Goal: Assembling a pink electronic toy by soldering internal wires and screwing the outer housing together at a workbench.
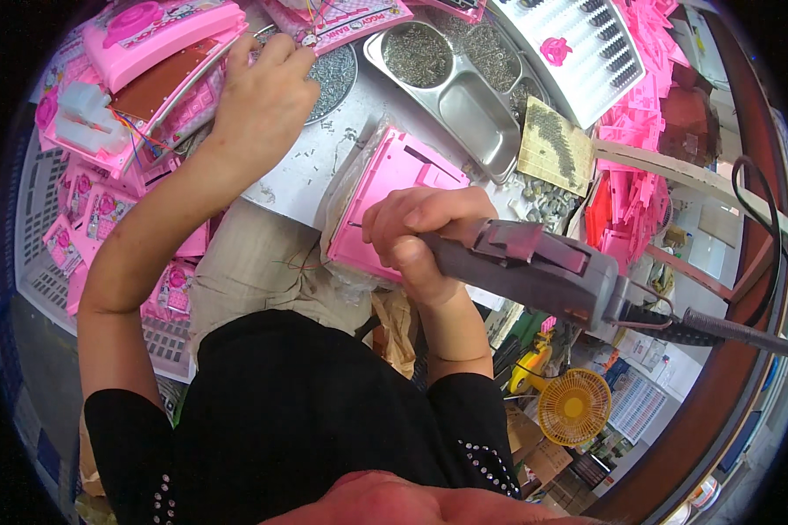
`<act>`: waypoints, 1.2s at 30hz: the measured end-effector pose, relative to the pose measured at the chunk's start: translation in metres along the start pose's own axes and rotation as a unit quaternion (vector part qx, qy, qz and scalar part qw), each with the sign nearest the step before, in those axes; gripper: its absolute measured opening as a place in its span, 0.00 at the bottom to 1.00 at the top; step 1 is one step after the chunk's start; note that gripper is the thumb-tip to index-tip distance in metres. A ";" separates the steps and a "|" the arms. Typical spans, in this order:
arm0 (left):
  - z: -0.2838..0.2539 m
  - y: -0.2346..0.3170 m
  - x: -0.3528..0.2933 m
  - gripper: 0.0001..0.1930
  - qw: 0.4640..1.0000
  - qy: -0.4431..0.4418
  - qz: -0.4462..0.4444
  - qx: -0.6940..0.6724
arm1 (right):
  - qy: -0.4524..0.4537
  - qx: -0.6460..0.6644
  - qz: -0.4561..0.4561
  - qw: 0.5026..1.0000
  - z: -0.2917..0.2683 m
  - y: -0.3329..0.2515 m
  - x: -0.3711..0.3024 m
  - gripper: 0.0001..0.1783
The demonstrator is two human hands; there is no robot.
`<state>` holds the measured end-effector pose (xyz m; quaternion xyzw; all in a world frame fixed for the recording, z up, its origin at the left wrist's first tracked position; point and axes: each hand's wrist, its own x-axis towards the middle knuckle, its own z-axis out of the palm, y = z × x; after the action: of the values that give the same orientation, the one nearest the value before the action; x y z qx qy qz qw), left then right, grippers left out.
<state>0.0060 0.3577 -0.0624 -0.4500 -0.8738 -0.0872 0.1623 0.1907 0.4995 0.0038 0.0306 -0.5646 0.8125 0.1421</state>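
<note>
My right hand (433, 229) is wrapped round a grey electric screwdriver (534, 267), its cord end pointing to the right. The tool's tip reaches over a pink plastic panel (378, 188) with dark slots, which rests on a clear plastic bag at the table's near edge. Farther left, my left hand (267, 98) is at the rim of a round metal dish (334, 80) of small screws. Its fingers are bent and closed down; whatever is between their tips is hidden.
A steel compartment tray (477, 114) holds more small screws. Beside it lie a yellowish board (556, 147) with dark pieces and a white rack (578, 61). Pink housings (162, 39) are stacked left, above a grey basket (39, 241). Pink parts (635, 140) heap right; a yellow fan (574, 408) stands lower right.
</note>
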 end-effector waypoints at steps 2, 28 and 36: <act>0.003 -0.001 0.001 0.05 1.000 0.010 0.012 -0.004 | -0.016 -0.040 0.004 0.999 -0.001 0.002 0.002 0.16; -0.055 0.065 -0.065 0.07 0.879 -0.017 0.006 -0.477 | -0.034 0.032 -0.083 0.995 0.011 -0.029 0.009 0.16; -0.061 0.059 -0.065 0.14 0.887 -0.059 0.089 -0.449 | -0.021 -0.036 -0.080 0.996 0.015 -0.023 -0.007 0.18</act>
<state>0.1013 0.3246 -0.0287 -0.5553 -0.7051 -0.4291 -0.1016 0.2020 0.4913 0.0282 0.0875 -0.5922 0.7767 0.1958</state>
